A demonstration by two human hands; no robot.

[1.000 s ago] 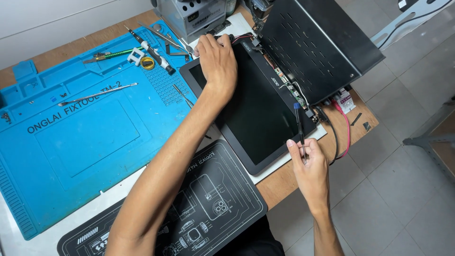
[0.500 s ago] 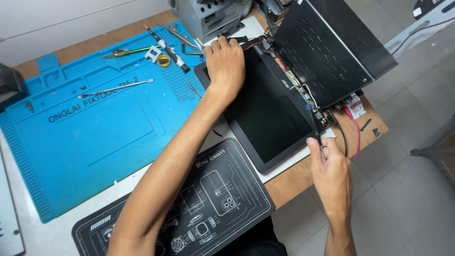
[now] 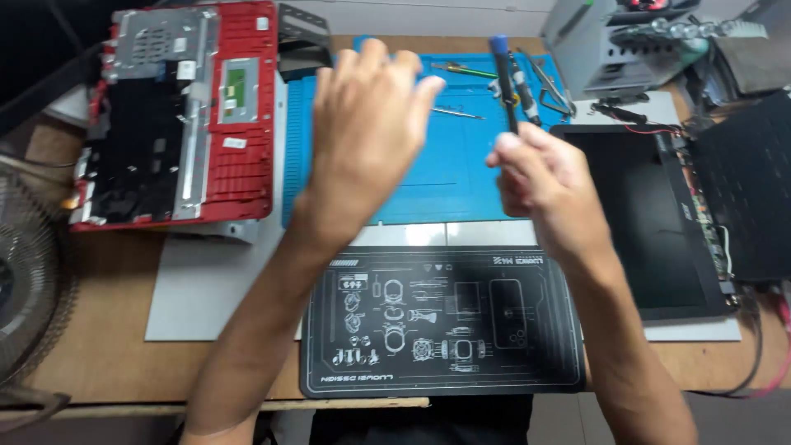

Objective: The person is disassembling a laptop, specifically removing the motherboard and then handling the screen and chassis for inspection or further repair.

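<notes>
My left hand (image 3: 367, 136) hovers above the blue silicone work mat (image 3: 461, 177), fingers spread and holding nothing. My right hand (image 3: 548, 185) is closed on a slim black screwdriver (image 3: 503, 78) with a blue tip, held upright over the mat's right part. To the right lies a black laptop screen panel (image 3: 651, 214) with its lid (image 3: 746, 185) beside it. A red laptop base (image 3: 177, 111), opened up with bare metal showing, lies at the far left.
A black printed mat (image 3: 445, 330) lies near the table's front edge. Tweezers and small tools (image 3: 527, 78) rest on the blue mat's far side. A grey metal box (image 3: 601, 41) stands at the back right. Fan grille (image 3: 29, 288) at left; cables (image 3: 762, 330) at right.
The view has swung left. My left hand has come off the screen panel and now hovers above the blue mat. My right hand has left the cable and holds a screwdriver.
</notes>
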